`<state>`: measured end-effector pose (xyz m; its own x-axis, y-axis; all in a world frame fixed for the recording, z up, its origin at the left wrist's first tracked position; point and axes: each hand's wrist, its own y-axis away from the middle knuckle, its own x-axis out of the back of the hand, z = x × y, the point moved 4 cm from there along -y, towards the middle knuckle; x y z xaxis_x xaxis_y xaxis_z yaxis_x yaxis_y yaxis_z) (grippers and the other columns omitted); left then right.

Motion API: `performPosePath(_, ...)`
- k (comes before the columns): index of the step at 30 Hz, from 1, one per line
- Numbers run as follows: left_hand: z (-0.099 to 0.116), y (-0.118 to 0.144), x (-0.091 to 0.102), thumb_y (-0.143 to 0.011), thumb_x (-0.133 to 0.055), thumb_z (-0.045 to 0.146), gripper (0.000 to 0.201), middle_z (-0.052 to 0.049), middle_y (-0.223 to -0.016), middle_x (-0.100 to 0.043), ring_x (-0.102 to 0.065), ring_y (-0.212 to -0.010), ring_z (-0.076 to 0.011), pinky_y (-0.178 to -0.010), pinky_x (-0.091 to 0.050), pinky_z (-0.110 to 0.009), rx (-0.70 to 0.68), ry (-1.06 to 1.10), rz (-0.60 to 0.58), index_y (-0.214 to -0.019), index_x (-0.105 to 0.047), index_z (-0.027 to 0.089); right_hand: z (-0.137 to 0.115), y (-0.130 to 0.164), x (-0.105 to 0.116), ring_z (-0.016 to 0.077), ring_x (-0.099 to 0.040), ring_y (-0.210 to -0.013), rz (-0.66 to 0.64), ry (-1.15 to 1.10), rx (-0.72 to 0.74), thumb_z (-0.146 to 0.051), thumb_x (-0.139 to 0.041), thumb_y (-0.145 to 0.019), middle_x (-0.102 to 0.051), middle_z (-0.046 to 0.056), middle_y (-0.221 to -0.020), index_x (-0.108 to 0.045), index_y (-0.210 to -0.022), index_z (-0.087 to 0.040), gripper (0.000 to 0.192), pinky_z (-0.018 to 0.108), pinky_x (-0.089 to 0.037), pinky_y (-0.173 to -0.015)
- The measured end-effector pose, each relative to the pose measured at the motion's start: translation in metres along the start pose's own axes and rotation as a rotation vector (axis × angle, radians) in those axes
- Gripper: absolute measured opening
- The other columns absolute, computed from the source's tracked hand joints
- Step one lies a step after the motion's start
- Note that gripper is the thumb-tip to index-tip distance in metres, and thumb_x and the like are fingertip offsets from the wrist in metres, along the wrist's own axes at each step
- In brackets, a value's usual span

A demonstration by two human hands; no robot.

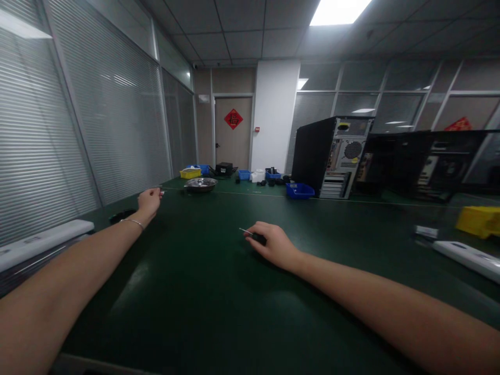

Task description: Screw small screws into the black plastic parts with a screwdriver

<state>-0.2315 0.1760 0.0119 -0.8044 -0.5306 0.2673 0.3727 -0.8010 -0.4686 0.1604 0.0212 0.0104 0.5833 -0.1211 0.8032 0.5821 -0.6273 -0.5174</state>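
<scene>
Picking-up step, by the look — right hand (273,245) closed on a small screwdriver (253,236), left hand (149,200) pinching something tiny — next, bringing both together with care

A small screwdriver (253,236) with a black handle and a thin silver shaft lies low over the dark green table, its tip pointing left. The handle is mostly hidden; only its end and the shaft show. A tiny pale item (162,192), too small to identify, sticks out farther off to the left, above the table's surface.
</scene>
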Motion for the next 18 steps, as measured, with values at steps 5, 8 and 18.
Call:
performPosePath(5, 0.002, -0.001, 0.016, -0.084, -0.049, 0.024, 0.02, -0.005, -0.07, -0.06, -0.056, -0.088, -0.0239, -0.075, -0.036, -0.033, 0.083, -0.029, 0.193, -0.078, -0.06, 0.008, 0.001, 0.001, 0.0, 0.0155, -0.059, -0.081, -0.005, 0.006, -0.001, -0.022, -0.053, -0.086, -0.063, 0.004, -0.089, -0.063, -0.098, -0.02, 0.016, 0.027, -0.046, -0.073)
performPosePath(8, 0.014, 0.003, 0.004, -0.084, -0.045, 0.022, 0.022, -0.004, -0.059, -0.057, -0.055, -0.078, -0.0194, -0.07, -0.034, -0.032, 0.094, 0.029, 0.119, -0.075, -0.06, 0.009, 0.003, 0.0, -0.001, 0.0156, -0.059, -0.081, -0.005, 0.003, -0.008, -0.023, -0.053, -0.086, -0.063, 0.004, -0.09, -0.063, -0.098, -0.02, 0.016, 0.028, -0.046, -0.073)
performPosePath(18, 0.092, 0.115, -0.128, -0.076, -0.06, 0.04, 0.036, -0.004, -0.071, -0.059, -0.053, -0.063, -0.0131, -0.059, -0.04, -0.025, 0.05, 0.235, -0.59, -0.09, -0.063, 0.008, 0.021, 0.0, 0.006, 0.0192, -0.056, -0.094, 0.096, -0.016, -0.165, -0.024, -0.048, -0.087, -0.059, 0.007, -0.109, -0.05, -0.122, -0.022, 0.035, 0.033, -0.044, -0.081)
